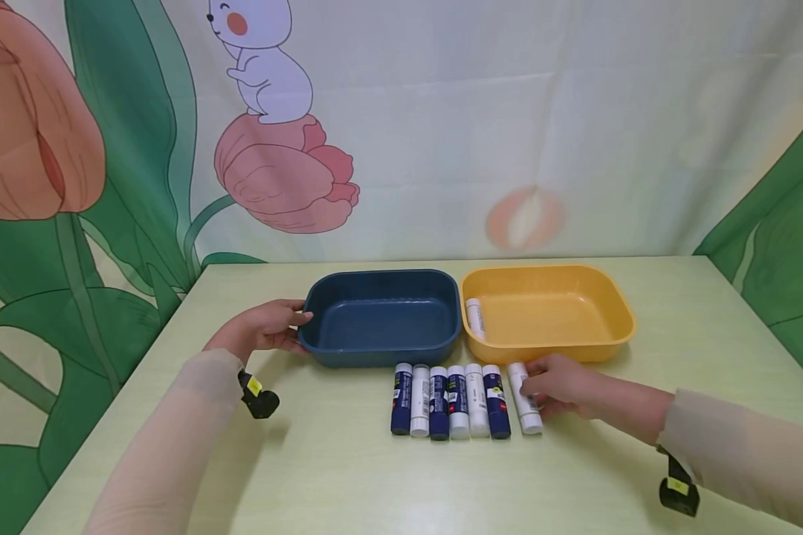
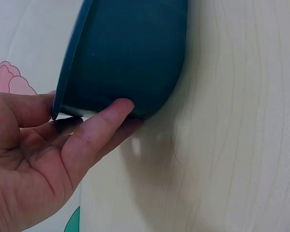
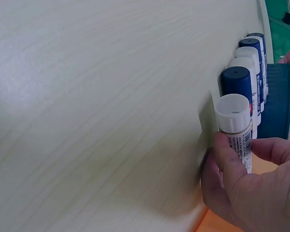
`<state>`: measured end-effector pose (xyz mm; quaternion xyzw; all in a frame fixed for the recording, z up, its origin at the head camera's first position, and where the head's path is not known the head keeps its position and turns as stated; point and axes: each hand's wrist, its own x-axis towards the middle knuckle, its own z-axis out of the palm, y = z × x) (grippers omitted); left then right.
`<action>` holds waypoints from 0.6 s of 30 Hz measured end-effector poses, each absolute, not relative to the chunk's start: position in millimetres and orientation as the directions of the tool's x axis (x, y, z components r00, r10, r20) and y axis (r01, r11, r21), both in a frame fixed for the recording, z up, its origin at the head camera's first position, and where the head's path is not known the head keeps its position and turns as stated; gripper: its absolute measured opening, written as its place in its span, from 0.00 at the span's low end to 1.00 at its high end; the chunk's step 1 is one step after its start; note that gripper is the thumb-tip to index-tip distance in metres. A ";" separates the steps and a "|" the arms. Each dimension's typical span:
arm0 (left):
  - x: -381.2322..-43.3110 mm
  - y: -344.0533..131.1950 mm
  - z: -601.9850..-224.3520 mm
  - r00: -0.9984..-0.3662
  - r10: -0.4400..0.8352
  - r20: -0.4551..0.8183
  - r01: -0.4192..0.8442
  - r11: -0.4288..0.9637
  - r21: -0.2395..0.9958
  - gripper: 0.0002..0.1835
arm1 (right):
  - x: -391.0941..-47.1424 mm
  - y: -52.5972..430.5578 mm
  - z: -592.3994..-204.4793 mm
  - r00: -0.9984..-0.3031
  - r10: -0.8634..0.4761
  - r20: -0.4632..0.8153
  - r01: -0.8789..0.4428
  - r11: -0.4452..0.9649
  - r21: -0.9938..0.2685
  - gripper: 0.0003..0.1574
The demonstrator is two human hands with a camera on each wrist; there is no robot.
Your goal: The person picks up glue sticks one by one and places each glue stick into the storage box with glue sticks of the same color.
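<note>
Six glue sticks [image 1: 458,405] in a row, one white stick [image 1: 474,318] inside one yellow bin [image 1: 555,354]. Pinches one white tube [image 1: 528,413] between thumb and fingers of right hand [image 1: 562,385], beside the row; grips one blue bin [image 1: 381,358] with left hand [image 1: 268,327].

A pale, plain left sleeve [image 1: 163,446] and a matching right sleeve [image 1: 749,453] are worn, by the left one a black camera [image 1: 262,405] with a yellow sticker [image 1: 254,386] is worn, by the right one a twin camera [image 1: 679,501] and matching sticker [image 1: 678,485], and the left hand [image 1: 268,327] and right hand [image 1: 565,383] are seen bare.
</note>
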<state>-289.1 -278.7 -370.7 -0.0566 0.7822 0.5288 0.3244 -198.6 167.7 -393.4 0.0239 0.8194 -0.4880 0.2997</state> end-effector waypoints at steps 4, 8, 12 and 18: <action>-289.1 -278.1 -371.1 -0.781 0.255 -0.570 -0.434 0.434 0.789 0.33 | -196.8 171.5 -390.4 -0.810 -0.277 -0.517 0.337 0.503 -0.796 0.37; -289.5 -278.1 -371.2 -0.782 0.251 -0.571 -0.434 0.437 0.788 0.33 | -193.4 173.8 -383.0 -0.794 -0.292 -0.533 0.346 0.503 -0.792 0.37; -289.2 -278.8 -370.4 -0.780 0.258 -0.569 -0.433 0.434 0.790 0.33 | -189.7 175.0 -374.8 -0.782 -0.300 -0.546 0.357 0.503 -0.787 0.38; -289.2 -279.5 -371.0 -0.779 0.258 -0.572 -0.438 0.429 0.790 0.33 | -186.0 177.5 -364.1 -0.775 -0.335 -0.536 0.340 0.493 -0.801 0.39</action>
